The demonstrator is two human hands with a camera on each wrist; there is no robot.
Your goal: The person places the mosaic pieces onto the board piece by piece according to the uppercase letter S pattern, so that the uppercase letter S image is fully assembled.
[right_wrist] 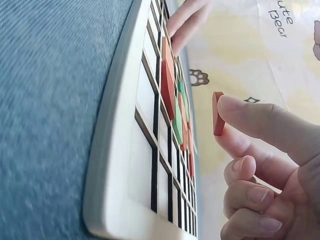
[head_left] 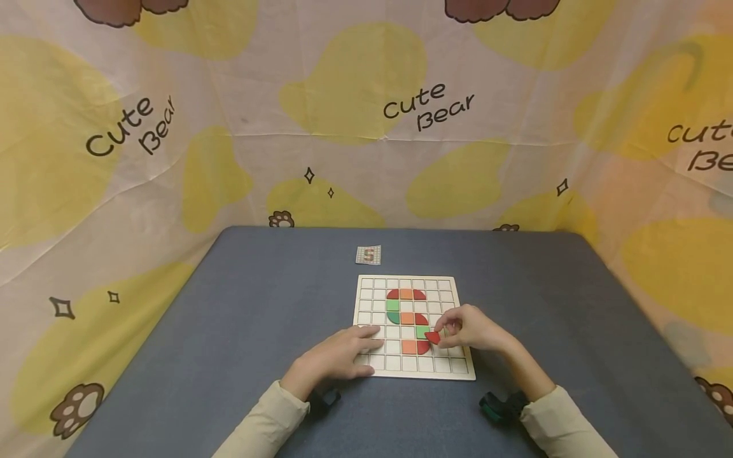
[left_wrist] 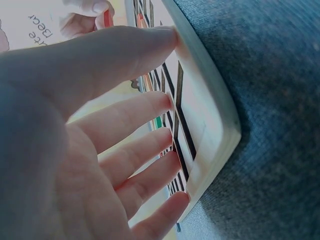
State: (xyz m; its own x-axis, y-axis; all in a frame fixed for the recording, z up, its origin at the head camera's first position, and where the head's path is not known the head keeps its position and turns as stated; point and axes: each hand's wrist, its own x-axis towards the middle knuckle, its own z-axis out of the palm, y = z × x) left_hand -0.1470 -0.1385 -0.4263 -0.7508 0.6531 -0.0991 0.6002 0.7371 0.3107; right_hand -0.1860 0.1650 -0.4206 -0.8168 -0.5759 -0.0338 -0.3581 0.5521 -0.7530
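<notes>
A white grid board (head_left: 452,366) with a pale raised rim lies on the table. Red quarter-round tiles, orange square tiles (head_left: 409,346) and green tiles (head_left: 392,305) sit in its cells in an S-like curve. Spread fingers of my left hand (head_left: 340,352) rest on the board's left side, the thumb near its front corner. Between thumb and index finger, my right hand (head_left: 472,327) pinches a red tile (right_wrist: 217,113) above the board's right half. That tile looks quarter-round in the head view and is seen edge-on in the right wrist view.
Behind the board lies a small card (head_left: 368,255) printed with a grid and an S-like pattern. The blue-grey cloth-covered table (head_left: 275,273) extends around the board. A patterned curtain (head_left: 343,114) hangs behind and beside the table.
</notes>
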